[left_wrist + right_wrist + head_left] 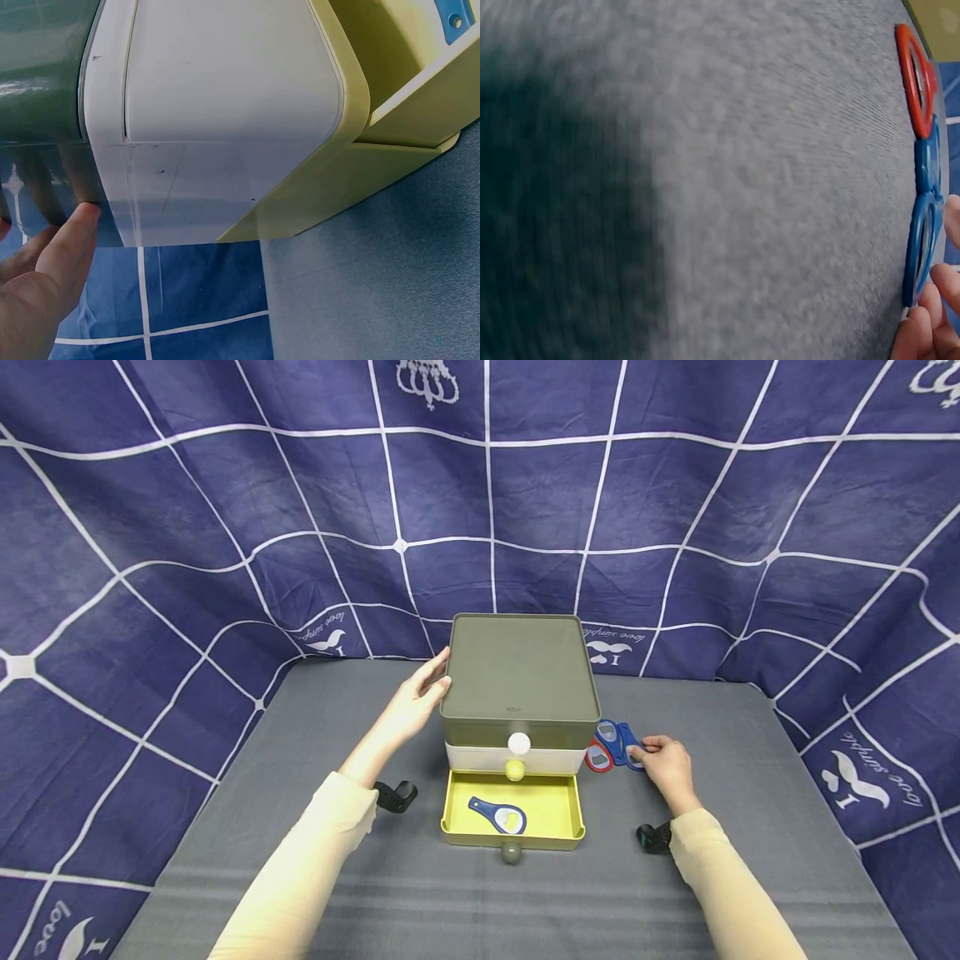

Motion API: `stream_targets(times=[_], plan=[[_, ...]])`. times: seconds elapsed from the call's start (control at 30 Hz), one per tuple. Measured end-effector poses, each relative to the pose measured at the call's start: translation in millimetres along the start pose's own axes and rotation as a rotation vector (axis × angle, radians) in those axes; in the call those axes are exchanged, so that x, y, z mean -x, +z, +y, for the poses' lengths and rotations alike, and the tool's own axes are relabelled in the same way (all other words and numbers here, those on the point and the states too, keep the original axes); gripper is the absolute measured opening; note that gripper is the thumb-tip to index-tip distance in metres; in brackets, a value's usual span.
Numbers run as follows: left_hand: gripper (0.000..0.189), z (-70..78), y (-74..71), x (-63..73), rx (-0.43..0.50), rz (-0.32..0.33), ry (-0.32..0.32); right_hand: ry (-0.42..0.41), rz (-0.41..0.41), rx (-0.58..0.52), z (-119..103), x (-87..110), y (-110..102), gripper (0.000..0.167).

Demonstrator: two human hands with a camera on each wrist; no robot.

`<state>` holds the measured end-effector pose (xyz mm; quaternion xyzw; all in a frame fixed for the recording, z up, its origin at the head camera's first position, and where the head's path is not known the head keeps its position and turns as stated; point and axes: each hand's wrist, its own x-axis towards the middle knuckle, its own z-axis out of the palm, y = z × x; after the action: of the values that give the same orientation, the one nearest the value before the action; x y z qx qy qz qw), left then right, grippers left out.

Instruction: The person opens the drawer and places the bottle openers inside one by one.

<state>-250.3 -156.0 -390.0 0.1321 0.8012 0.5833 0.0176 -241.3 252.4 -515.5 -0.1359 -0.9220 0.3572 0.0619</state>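
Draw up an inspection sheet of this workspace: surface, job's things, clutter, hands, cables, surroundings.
Surface: grey cloth, faintly creased.
Job's things: box with its bottom drawer open and a blue tool inside; to the box's right, a red tool, a second blue tool and a third blue tool lie close together.
Clutter: nothing seen.
Hands: left hand rests against the box's left side; right hand has its fingertips at the third blue tool, grip unclear.
Cables: nothing seen.
Surroundings: blue curtain with white lines, behind and on both sides.
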Motion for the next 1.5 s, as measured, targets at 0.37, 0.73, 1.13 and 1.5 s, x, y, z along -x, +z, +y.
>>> stream_targets(times=[0.37, 0.73, 1.13, 1.5], plan=[[0.054, 3.6, 0.4, 0.0, -0.011, 0.006, 0.003, 0.050, -0.031, 0.065, -11, 3.8, 1, 0.048], [0.053, 1.7, 0.4, 0.9, 0.004, -0.005, 0.006, 0.145, -0.043, 0.014, -15, 4.8, 2, 0.047], [0.053, 1.1, 0.6, 1.8, 0.001, -0.003, 0.001, 0.180, -0.036, -0.087, -6, 6.8, -8, 0.037], [0.053, 2.1, 0.0, 2.6, -0.003, -0.002, -0.002, 0.241, -0.106, -0.317, -3, 17.1, -28, 0.040]])
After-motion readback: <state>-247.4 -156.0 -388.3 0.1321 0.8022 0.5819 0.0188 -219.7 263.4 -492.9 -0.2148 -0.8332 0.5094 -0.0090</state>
